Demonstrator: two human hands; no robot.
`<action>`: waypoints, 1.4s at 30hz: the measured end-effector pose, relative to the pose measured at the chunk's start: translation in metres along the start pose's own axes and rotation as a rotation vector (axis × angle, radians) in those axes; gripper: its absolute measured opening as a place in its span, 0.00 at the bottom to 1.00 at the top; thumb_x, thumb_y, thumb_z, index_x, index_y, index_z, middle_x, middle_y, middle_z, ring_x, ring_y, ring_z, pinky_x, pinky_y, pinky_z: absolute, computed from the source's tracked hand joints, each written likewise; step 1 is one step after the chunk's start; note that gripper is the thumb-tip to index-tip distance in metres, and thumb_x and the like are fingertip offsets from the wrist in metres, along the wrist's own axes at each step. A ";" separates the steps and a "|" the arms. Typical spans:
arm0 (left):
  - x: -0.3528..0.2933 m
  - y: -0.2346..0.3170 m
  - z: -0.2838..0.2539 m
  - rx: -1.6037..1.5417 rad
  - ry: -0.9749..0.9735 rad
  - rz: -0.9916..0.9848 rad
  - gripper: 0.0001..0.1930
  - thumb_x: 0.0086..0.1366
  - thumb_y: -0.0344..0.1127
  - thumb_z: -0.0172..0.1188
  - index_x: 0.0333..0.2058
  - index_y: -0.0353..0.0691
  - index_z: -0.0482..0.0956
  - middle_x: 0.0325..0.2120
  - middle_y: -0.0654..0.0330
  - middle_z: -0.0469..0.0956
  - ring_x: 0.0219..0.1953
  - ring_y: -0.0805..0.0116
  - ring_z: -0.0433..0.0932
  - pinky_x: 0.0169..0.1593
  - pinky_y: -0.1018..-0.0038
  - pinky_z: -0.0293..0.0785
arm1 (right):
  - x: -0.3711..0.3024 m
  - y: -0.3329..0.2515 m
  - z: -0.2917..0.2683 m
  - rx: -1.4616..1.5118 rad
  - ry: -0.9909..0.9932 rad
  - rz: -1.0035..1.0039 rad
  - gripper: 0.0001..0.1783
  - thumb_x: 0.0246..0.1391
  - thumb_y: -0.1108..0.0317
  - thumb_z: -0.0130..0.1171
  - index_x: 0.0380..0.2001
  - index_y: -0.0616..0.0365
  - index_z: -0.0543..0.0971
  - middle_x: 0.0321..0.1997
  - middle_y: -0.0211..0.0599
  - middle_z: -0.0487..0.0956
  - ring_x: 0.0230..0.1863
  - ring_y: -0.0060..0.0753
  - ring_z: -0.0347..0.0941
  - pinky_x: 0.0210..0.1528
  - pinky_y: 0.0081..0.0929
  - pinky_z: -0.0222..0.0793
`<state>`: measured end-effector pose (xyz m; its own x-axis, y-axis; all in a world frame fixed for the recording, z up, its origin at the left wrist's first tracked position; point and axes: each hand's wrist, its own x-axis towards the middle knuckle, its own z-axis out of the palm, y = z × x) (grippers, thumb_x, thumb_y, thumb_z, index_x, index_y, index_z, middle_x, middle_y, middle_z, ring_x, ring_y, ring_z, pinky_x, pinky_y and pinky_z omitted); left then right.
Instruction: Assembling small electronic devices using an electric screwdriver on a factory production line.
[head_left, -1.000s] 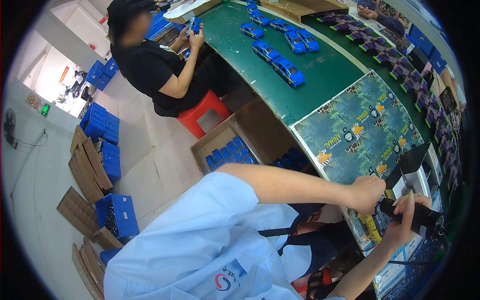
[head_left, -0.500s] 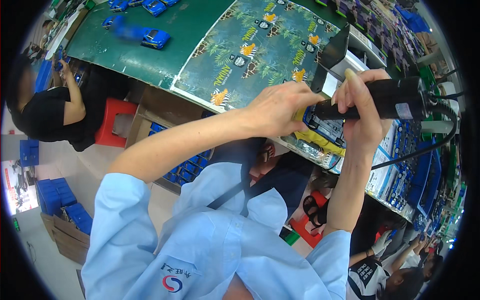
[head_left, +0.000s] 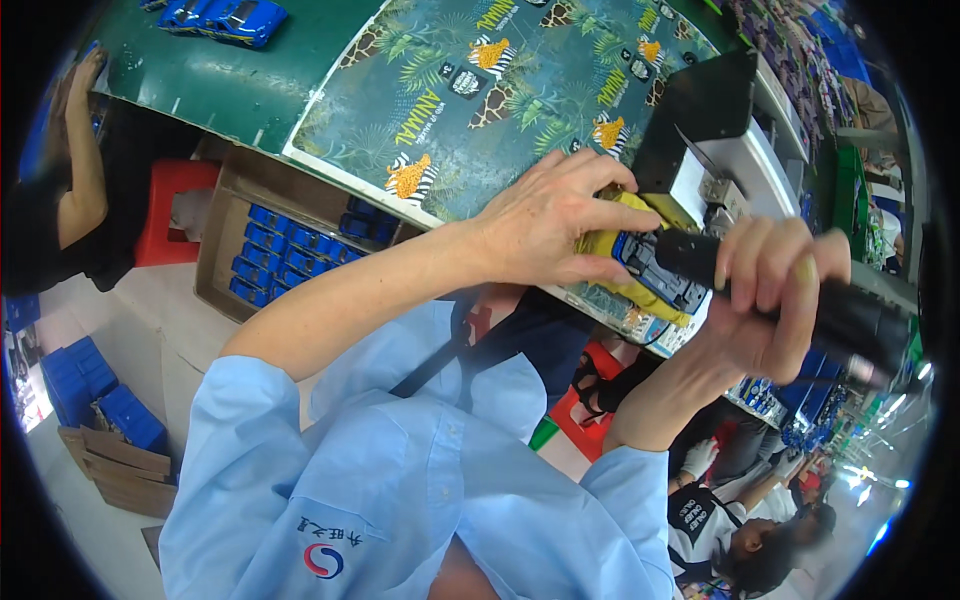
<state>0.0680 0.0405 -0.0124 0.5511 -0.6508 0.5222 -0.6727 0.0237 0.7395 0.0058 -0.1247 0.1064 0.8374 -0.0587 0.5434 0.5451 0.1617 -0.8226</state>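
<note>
My right hand (head_left: 770,295) is wrapped around a black corded electric screwdriver (head_left: 850,325), held tilted. The narrow front end points left at the underside of a blue toy car (head_left: 655,268); I cannot tell whether its tip touches. The car lies in a yellow holder (head_left: 607,240) at the bench's near edge, its dark underside showing. My left hand (head_left: 550,220) steadies the car from the left, thumb and index finger closed around its end. Part of the car is hidden under those fingers and the screwdriver.
A patterned animal-print sheet (head_left: 470,120) covers the green bench (head_left: 190,95). Finished-looking blue cars (head_left: 225,20) stand at the far left. Beyond the holder is a metal device with a black panel (head_left: 695,115). Below, a cardboard box (head_left: 215,270) holds several blue cars, beside a red stool (head_left: 170,215). Co-workers sit on both sides.
The whole view has shifted. My right hand and the screwdriver have moved right and down, uncovering more of the car. My left fingers have spread from the tool's tip onto the car and holder.
</note>
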 end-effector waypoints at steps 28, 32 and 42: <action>-0.001 -0.010 -0.004 -0.172 0.028 -0.018 0.24 0.49 0.35 0.71 0.49 0.50 0.82 0.49 0.58 0.75 0.51 0.57 0.73 0.53 0.62 0.65 | 0.038 0.005 -0.025 0.152 -0.122 0.274 0.10 0.65 0.64 0.50 0.44 0.59 0.68 0.23 0.28 0.66 0.20 0.20 0.61 0.27 0.26 0.61; 0.010 -0.011 -0.005 -0.298 -0.086 -0.189 0.21 0.53 0.32 0.67 0.48 0.42 0.81 0.46 0.56 0.75 0.52 0.56 0.72 0.53 0.63 0.66 | 0.032 0.001 -0.020 0.138 -0.074 0.248 0.11 0.63 0.65 0.53 0.44 0.58 0.68 0.24 0.28 0.66 0.20 0.20 0.62 0.27 0.26 0.61; 0.034 -0.011 -0.015 -0.590 -0.373 -0.470 0.22 0.53 0.31 0.70 0.47 0.34 0.78 0.45 0.53 0.75 0.41 0.61 0.79 0.47 0.69 0.76 | 0.010 -0.012 -0.003 0.006 0.069 0.141 0.08 0.62 0.67 0.55 0.36 0.53 0.66 0.23 0.25 0.63 0.20 0.16 0.56 0.25 0.21 0.53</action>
<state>0.1017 0.0300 0.0034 0.4400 -0.8980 0.0067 0.0117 0.0132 0.9998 0.0074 -0.1299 0.1210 0.9066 -0.1027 0.4092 0.4215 0.1795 -0.8889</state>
